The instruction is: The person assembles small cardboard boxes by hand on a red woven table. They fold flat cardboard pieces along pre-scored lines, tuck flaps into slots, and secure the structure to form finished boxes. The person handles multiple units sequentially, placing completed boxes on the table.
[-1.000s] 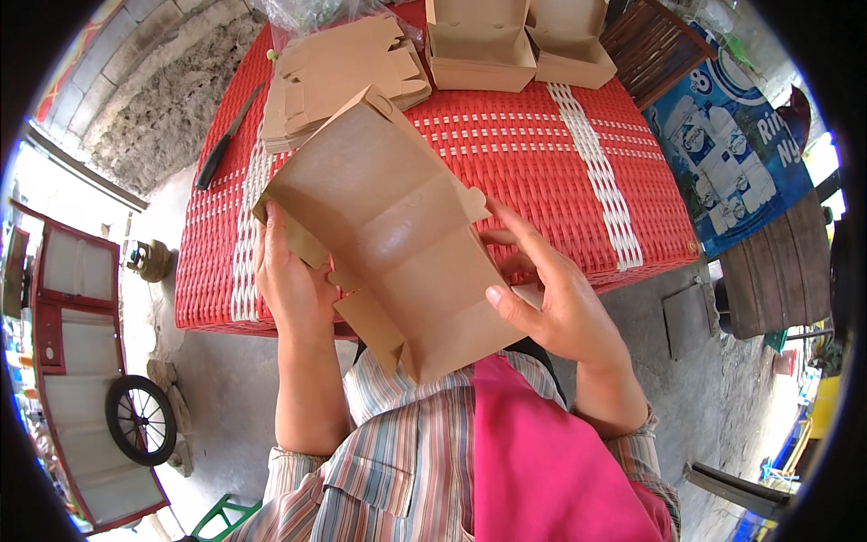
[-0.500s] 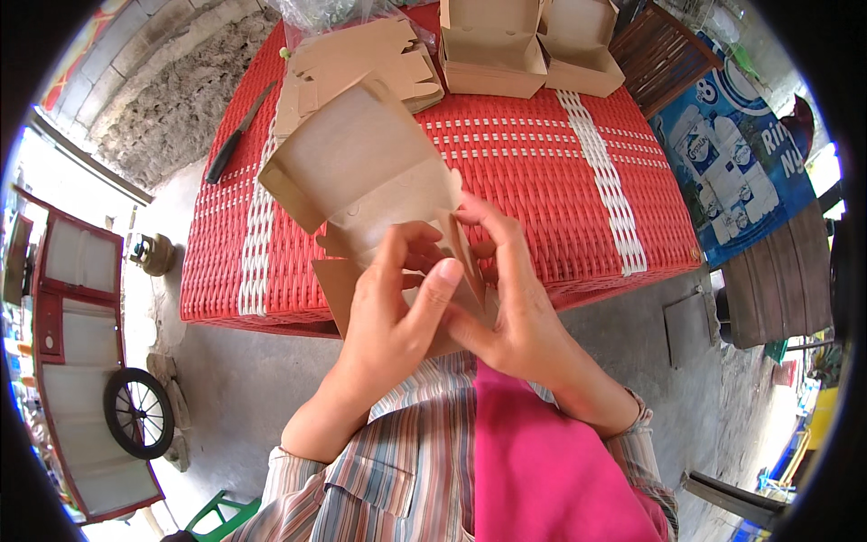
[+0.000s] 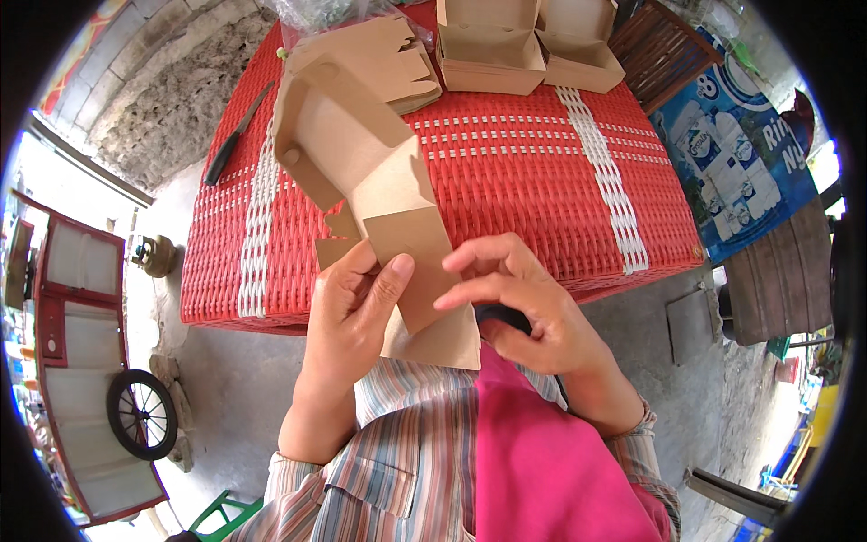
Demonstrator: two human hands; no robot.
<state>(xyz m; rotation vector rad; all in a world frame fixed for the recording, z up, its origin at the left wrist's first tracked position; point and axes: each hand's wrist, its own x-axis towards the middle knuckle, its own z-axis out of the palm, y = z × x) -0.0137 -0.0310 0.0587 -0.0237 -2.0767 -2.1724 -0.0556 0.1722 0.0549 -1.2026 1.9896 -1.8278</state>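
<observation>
A partly folded brown cardboard box [image 3: 411,262] hangs over the near edge of the table in front of me. Its lid leans away toward the far left, and a side flap is bent up across the base. My left hand [image 3: 348,312] grips the box at its left side, thumb on the raised flap. To the right of that flap is my right hand [image 3: 519,303], fingers apart and holding nothing, the fingertips close to the cardboard edge.
A red and white woven table [image 3: 533,199] lies ahead. On it are a stack of flat cardboard blanks [image 3: 361,59], folded open boxes [image 3: 492,68], another box stack [image 3: 578,63], a clear plastic bag [image 3: 325,11] and a black-handled knife [image 3: 237,135]. A wooden chair [image 3: 664,59] stands at the far right.
My right hand has let go of the box and drawn back right. The box has turned, its lid swinging left, and the flap now lies across the base. My left hand has shifted left.
</observation>
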